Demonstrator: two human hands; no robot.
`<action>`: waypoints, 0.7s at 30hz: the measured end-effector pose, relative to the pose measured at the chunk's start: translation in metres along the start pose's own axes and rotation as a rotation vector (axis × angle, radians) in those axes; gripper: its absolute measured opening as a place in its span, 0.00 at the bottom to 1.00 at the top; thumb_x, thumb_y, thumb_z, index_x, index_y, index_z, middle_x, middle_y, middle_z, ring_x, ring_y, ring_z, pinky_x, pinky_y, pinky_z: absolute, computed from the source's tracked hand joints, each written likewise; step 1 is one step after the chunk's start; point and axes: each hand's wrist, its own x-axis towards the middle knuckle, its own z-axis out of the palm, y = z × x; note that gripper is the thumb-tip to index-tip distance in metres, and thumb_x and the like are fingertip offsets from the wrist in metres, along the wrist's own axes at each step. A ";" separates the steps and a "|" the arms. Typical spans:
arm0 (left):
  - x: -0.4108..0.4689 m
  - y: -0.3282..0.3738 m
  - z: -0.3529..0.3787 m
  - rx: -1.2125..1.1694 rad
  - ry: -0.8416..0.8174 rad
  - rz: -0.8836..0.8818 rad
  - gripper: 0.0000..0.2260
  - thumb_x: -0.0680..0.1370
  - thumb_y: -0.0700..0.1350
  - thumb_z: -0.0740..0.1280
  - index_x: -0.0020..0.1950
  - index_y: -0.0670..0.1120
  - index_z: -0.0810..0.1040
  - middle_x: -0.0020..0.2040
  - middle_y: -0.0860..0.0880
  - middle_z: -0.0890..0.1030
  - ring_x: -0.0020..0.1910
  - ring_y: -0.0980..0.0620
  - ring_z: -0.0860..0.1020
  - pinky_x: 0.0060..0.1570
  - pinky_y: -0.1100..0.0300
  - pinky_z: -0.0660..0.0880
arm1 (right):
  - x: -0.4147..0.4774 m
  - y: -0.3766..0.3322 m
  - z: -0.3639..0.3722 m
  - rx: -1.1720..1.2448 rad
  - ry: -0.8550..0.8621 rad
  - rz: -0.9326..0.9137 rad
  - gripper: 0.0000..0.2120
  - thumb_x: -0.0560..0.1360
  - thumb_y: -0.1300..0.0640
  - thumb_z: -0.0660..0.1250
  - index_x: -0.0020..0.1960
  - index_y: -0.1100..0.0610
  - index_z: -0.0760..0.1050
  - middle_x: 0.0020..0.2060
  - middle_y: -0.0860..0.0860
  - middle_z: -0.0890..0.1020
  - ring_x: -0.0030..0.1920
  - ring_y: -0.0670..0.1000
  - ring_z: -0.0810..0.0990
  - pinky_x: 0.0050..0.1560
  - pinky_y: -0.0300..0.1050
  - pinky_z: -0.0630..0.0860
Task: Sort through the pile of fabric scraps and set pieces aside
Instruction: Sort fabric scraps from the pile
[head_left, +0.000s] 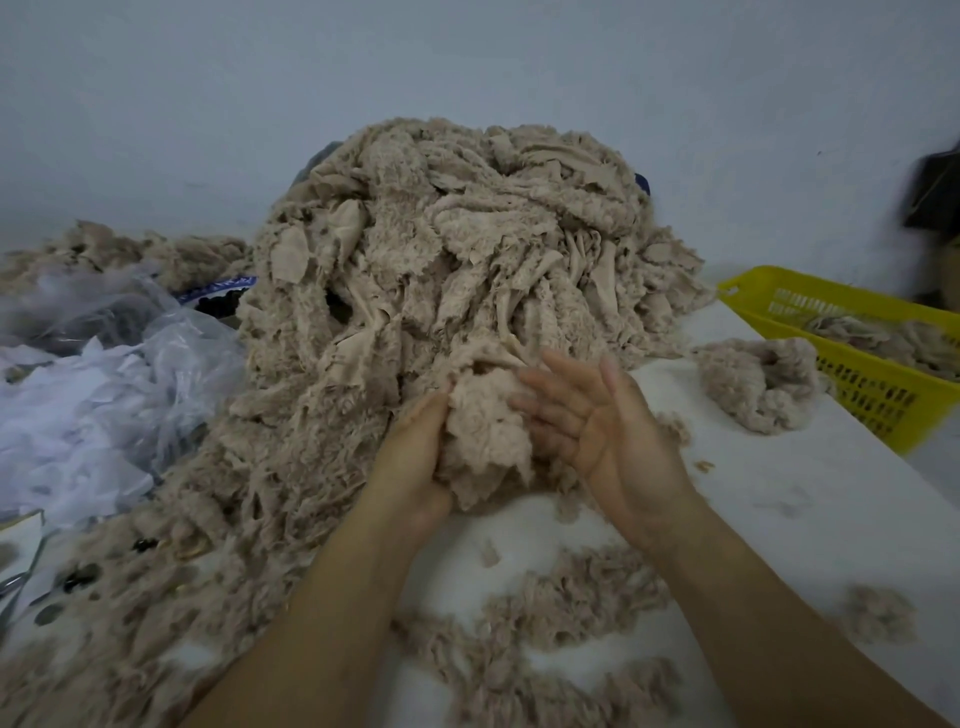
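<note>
Here we are at the foot of the big pile of beige fabric scraps (452, 270), which is heaped against the wall and spills down over the white table (779, 499). Both hands are working the pile's near edge.

The left hand (415, 462) has its fingers curled round the left flank of a fluffy clump (488, 447), gripping it from below, so the piece is lifted a little proud of the heap. The right hand (608, 421) comes in from the other side, wide open, fingers straight and slightly spread, palm turned toward the clump. Its fingertips lie against the fleece but close on nothing. That looks like a steadying or feeling touch, a check on the piece before it parts from the tangle.

To the right of the pile, a yellow basket (878, 400) already holds some scraps, and one loose fleece piece (758, 384) lies between pile and basket. I'd judge that side to be where sorted pieces go. Left of the pile sit crumpled clear plastic bags (104, 374). In front of the pile, small fluffy trimmings (545, 623) litter the table near the forearms.

The pile is large, so sorting seems far from finished. These strips are snagged together, so a hasty pull could drag neighbours along.
</note>
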 end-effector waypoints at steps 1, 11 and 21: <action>0.000 0.002 -0.001 -0.071 -0.020 -0.027 0.16 0.85 0.46 0.57 0.68 0.40 0.76 0.60 0.39 0.83 0.60 0.41 0.81 0.60 0.45 0.78 | 0.000 0.000 -0.001 -0.027 0.038 -0.032 0.24 0.75 0.39 0.58 0.62 0.52 0.78 0.58 0.52 0.84 0.51 0.52 0.84 0.48 0.46 0.80; -0.007 0.002 0.001 -0.093 -0.167 -0.084 0.19 0.82 0.45 0.61 0.72 0.39 0.72 0.67 0.35 0.76 0.68 0.37 0.75 0.69 0.39 0.70 | -0.008 0.014 0.010 -0.436 -0.077 -0.058 0.06 0.73 0.36 0.69 0.47 0.24 0.75 0.49 0.32 0.82 0.49 0.36 0.82 0.43 0.31 0.79; -0.009 -0.006 0.004 0.109 -0.048 0.009 0.09 0.82 0.43 0.64 0.58 0.43 0.82 0.55 0.38 0.84 0.54 0.41 0.84 0.53 0.48 0.82 | -0.005 0.026 0.004 -0.467 -0.112 -0.006 0.15 0.73 0.34 0.66 0.58 0.34 0.77 0.54 0.38 0.84 0.55 0.43 0.83 0.49 0.38 0.81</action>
